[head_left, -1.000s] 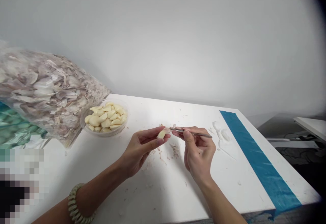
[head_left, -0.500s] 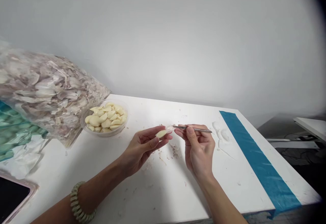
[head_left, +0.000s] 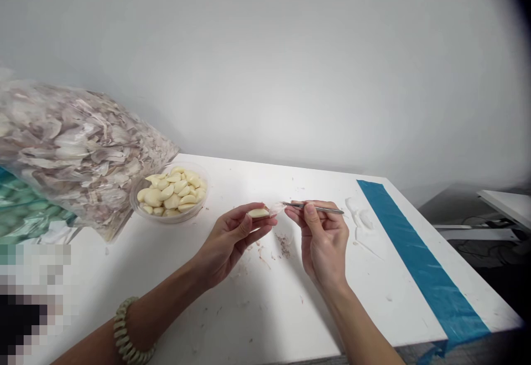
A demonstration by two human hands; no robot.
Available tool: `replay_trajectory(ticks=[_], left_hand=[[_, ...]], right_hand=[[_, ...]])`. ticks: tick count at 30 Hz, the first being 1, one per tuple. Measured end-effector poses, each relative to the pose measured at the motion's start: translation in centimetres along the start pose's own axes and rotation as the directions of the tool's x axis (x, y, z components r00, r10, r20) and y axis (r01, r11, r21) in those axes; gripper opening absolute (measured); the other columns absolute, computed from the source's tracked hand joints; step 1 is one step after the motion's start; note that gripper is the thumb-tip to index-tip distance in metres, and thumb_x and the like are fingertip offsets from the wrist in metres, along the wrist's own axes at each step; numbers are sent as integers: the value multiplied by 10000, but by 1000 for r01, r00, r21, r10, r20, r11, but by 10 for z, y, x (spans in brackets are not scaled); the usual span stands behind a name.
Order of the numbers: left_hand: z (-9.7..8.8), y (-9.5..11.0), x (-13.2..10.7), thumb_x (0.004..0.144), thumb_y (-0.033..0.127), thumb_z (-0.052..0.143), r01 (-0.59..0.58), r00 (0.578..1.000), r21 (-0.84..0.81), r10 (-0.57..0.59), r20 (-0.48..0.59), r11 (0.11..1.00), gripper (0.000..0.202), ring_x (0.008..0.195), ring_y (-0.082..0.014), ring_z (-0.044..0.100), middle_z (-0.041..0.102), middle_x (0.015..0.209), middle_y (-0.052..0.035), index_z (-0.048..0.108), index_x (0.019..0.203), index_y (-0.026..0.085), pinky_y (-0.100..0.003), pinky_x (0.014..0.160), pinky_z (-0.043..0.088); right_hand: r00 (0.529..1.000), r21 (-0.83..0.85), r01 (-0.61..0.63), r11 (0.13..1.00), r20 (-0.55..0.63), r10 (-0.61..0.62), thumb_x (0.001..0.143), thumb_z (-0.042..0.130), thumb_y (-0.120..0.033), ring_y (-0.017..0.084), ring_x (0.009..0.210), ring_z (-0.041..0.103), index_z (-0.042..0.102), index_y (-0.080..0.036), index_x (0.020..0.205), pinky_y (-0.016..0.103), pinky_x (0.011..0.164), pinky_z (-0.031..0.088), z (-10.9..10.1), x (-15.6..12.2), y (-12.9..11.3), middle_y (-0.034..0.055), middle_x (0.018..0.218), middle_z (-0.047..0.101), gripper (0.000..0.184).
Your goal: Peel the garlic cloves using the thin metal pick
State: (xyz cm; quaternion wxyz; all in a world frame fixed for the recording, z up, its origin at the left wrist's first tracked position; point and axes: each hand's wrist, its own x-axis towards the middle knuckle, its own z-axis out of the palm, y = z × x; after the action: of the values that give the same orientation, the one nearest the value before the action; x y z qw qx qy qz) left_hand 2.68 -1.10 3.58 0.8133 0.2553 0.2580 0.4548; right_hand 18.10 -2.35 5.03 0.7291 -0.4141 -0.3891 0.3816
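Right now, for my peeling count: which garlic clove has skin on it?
The clove in the left hand, papery skin clinging to its end; the cloves in the clear bowl look bare.

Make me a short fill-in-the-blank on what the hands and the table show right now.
A thin metal pick is pinched in the ____ hand. A garlic clove is held in the other hand. Peeled garlic cloves lie in a clear ____ beside a bag of garlic skins. A strip of ____ tape runs across the white table.

Missing words: right; bowl; blue.
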Motion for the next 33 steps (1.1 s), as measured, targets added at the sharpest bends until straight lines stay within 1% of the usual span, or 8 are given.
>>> replay_trajectory(ticks=[3, 8, 13, 17, 21, 25, 29, 33], left_hand=[[-1, 0, 1, 823, 252, 609, -2, 1000, -6, 2, -11, 1000, 162, 921, -121, 674, 738, 958, -28, 685, 956, 203, -224, 915, 500], [-1, 3, 2, 815, 242, 619, -41, 999, -17, 41, -29, 999, 130, 912, -105, 668, 730, 957, -30, 698, 884, 165, -180, 888, 505], [0, 4, 2, 778, 271, 660, -35, 998, 10, 35, -50, 999, 150, 881, -120, 667, 725, 916, -43, 701, 868, 158, -210, 866, 517], [-2, 2, 2, 738, 323, 693, -5, 995, 82, 13, -96, 997, 171, 713, -99, 654, 703, 795, -14, 701, 815, 171, -213, 730, 540], [-2, 3, 2, 724, 335, 702, -17, 990, 184, 43, -135, 983, 183, 578, -61, 588, 658, 741, 8, 708, 809, 173, -191, 601, 515], [1, 4, 0, 695, 279, 736, -28, 986, 259, 69, -153, 965, 203, 608, -66, 589, 652, 760, 12, 722, 877, 190, -195, 612, 512], [2, 3, -2, 670, 250, 756, -50, 985, 289, 95, -142, 956, 196, 609, -76, 583, 658, 699, 16, 731, 856, 190, -215, 636, 514], [2, 2, -2, 660, 234, 764, -91, 979, 318, 143, -144, 944, 137, 630, -73, 579, 667, 702, 20, 728, 785, 190, -199, 633, 509]], right_hand=[[1000, -2, 1, 1000, -3, -1, 790, 670, -205, 161, 717, 706, 646, -163, 793, 331, 706, 623, 0, 1, 0, 13, 772, 680, 49], [998, -40, 42, 998, -49, -43, 795, 666, -219, 169, 722, 706, 637, -153, 800, 358, 737, 617, -3, 4, 0, 20, 764, 682, 72], [997, -161, 83, 984, 20, -81, 794, 666, -241, 199, 745, 711, 643, -151, 824, 403, 753, 617, -5, 4, 3, 37, 801, 697, 98], [992, -245, 118, 962, 72, -103, 807, 650, -249, 207, 778, 710, 645, -160, 855, 415, 781, 605, -5, 3, 5, 47, 833, 712, 102], [987, -270, 112, 956, 140, -76, 820, 631, -238, 204, 824, 703, 645, -172, 877, 400, 772, 607, -6, 4, 5, 47, 853, 711, 88], [975, -269, 103, 958, 219, -44, 837, 611, -221, 203, 843, 698, 646, -179, 896, 387, 764, 601, -5, 4, 2, 48, 878, 707, 81], [967, -270, 106, 957, 252, -36, 841, 605, -221, 198, 841, 693, 651, -191, 896, 367, 740, 596, -4, 2, 0, 44, 891, 702, 77], [967, -389, 173, 905, 241, -82, 828, 623, -228, 173, 747, 691, 656, -194, 857, 314, 669, 576, -4, 1, 0, 29, 826, 705, 56]])
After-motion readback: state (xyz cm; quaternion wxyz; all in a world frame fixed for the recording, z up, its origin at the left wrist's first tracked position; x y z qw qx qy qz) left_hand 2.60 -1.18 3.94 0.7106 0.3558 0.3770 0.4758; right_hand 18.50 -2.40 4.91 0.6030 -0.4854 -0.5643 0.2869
